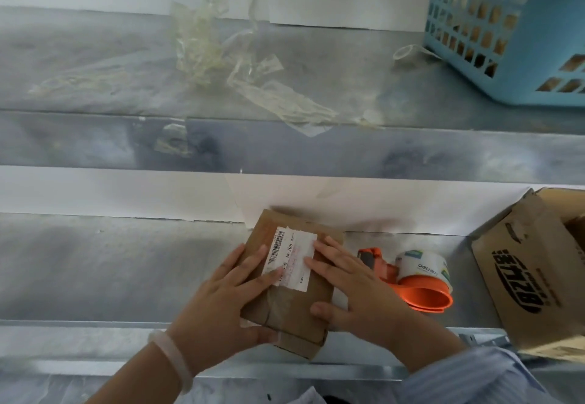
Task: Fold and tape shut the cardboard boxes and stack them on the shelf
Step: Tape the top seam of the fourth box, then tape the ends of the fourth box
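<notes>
Here, at the bottom of the frame, a pale bangle [172, 362] circles the left wrist and a light blue striped sleeve [468, 378] covers the right forearm. Just above them, in the lower centre, both hands lie on a small flat brown cardboard box [285, 308] – the left hand [221, 302] on its left half, the right hand [351, 289] on its right half. The fingers of each are straight and spread, pressed flat on the top face; the left thumb sits at the box's near end and the right thumb rests on the top near the right edge. The box is closed, with clear tape across its near part and a white barcode label [291, 258] on its far part, where the fingertips of both hands touch the label. It lies on the grey metal lower shelf [95, 270], its near end at the shelf's front lip.

Just right of the right hand an orange plastic tape dispenser [421, 296] lies on the same shelf, carrying a roll of clear tape [421, 264]. Further right, at the frame's edge, stands a larger open brown cardboard carton [522, 277] with black print on its side.

Higher in the frame is the grey upper shelf [95, 65]. A tangle of used clear tape strips [221, 49] lies across its middle – some hang over the front edge. In the upper right corner sits a light blue plastic lattice basket [506, 30], with a small curl of tape [405, 52] just left of it.
</notes>
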Tool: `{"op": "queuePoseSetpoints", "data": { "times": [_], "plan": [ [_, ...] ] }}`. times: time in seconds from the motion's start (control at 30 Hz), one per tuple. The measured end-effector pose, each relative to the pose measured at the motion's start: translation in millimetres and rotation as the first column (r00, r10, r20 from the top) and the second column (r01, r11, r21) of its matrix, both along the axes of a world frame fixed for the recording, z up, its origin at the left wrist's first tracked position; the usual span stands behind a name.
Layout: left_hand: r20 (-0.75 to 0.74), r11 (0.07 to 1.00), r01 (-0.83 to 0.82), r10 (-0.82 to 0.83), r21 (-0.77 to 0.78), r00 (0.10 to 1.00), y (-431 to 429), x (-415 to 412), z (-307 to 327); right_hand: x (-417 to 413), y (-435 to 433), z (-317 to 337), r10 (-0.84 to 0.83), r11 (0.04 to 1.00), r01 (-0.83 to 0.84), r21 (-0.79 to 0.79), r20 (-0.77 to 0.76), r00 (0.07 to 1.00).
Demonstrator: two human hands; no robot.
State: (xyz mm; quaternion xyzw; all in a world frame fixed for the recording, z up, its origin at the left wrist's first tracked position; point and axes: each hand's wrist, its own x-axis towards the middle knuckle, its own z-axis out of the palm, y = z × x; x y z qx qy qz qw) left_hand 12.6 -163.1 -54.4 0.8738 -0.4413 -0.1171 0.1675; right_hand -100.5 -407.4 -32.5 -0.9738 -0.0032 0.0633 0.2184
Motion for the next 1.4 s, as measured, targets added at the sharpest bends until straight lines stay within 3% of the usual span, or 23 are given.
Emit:
{"op": "queuePoseSetpoints", "data": {
  "times": [0.1, 0.23, 0.33, 0.4, 0.57, 0.7, 0.8, 0.83, 0.9, 0.97, 1.03, 1.07, 1.13, 1.2, 1.3, 1.4],
  "plan": [
    [0.055, 0.989, -0.146, 0.148, -0.034, 0.988, -14, -25, -6, -12, -24, -1, -0.036, 0.995, 0.044, -0.094, 0.088, 0.995],
    [0.081, 0.968, -0.217, 0.228, -0.122, 0.97, -36, -41, -13, -39, -78, -2, -0.325, 0.938, 0.339, -0.07, 0.155, 0.933],
    [0.101, 0.965, -0.237, 0.248, -0.111, 0.963, -46, -41, -14, -53, -123, -10, -0.471, 0.88, 0.465, -0.1, -0.041, 0.881],
    [0.105, 0.961, -0.258, 0.268, -0.096, 0.958, -48, -41, -14, -59, -143, -20, -0.473, 0.877, 0.48, 0.0, -0.17, 0.865],
    [0.119, 0.944, -0.323, 0.329, -0.069, 0.937, -47, -45, -8, -67, -153, -32, -0.47, 0.882, 0.469, -0.043, -0.132, 0.873],
    [0.087, 0.886, -0.33, 0.375, -0.327, 0.923, -55, -66, 10, -73, -137, -28, -0.506, 0.862, 0.504, -0.051, -0.131, 0.853],
    [0.181, 0.849, -0.127, 0.251, -0.513, 0.951, -70, -91, 25, -84, -121, -28, -0.552, 0.832, 0.555, 0.017, -0.087, 0.83],
    [0.119, 0.849, -0.104, 0.191, -0.518, 0.974, -75, -101, 31, -89, -117, -28, -0.579, 0.812, 0.582, 0.049, -0.06, 0.813],
    [-0.219, 0.869, -0.164, 0.066, -0.467, 0.974, -88, -119, 41, -101, -108, -27, -0.636, 0.767, 0.63, 0.123, 0.02, 0.771],
    [-0.611, 0.877, -0.298, 0.006, -0.377, 0.792, -107, -135, 49, -116, -93, -19, -0.669, 0.742, 0.645, 0.182, 0.156, 0.727],
    [-0.866, 0.835, -0.498, 0.052, -0.236, 0.497, -130, -148, 55, -131, -75, -11, -0.647, 0.755, 0.633, 0.172, 0.352, 0.676],
    [-0.932, 0.811, -0.561, 0.057, -0.166, 0.359, -140, -153, 60, -136, -66, -7, -0.609, 0.771, 0.618, 0.153, 0.46, 0.646],
    [-0.977, 0.787, -0.6, -0.019, -0.146, 0.214, -160, -162, 68, -142, -56, -5, -0.481, 0.825, 0.554, 0.111, 0.654, 0.584],
    [-0.982, 0.754, -0.629, -0.138, -0.189, 0.13, -173, -169, 74, -147, -50, -5, -0.341, 0.879, 0.473, 0.062, 0.774, 0.533],
    [-0.969, 0.695, -0.683, -0.232, -0.227, 0.086, -183, -172, 78, -147, -45, -3, -0.256, 0.915, 0.4, 0.048, 0.836, 0.485],
    [-0.963, 0.662, -0.7, -0.185, -0.269, 0.195, -182, -167, 77, -153, -41, -2, -0.249, 0.947, 0.309, 0.084, 0.798, 0.548]
  ]
}}
